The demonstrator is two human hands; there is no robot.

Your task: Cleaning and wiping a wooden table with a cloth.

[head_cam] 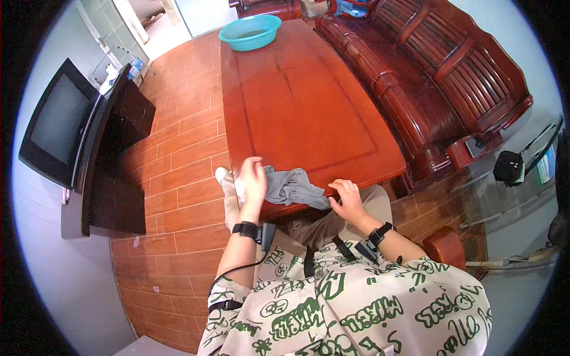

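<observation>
A crumpled grey cloth [291, 187] lies on the near end of a reddish-brown wooden table [294, 111], partly hanging over its edge. My left hand [254, 180] is raised at the cloth's left side, slightly blurred, with nothing seen in it. Something white [239, 189] shows just left of that hand, too covered to name. At the cloth's right end, my right hand [348, 200] has its fingers spread near the table edge and grips nothing. Whether its fingertips touch the cloth or the tabletop is unclear. Both wrists wear black straps with small devices.
A teal plastic basin [250, 33] stands at the table's far left corner. Along the right runs a dark wooden slatted bench [423, 75]. A television [60, 124] sits on a dark cabinet [120, 178] at left. A black pouch [508, 168] is at far right.
</observation>
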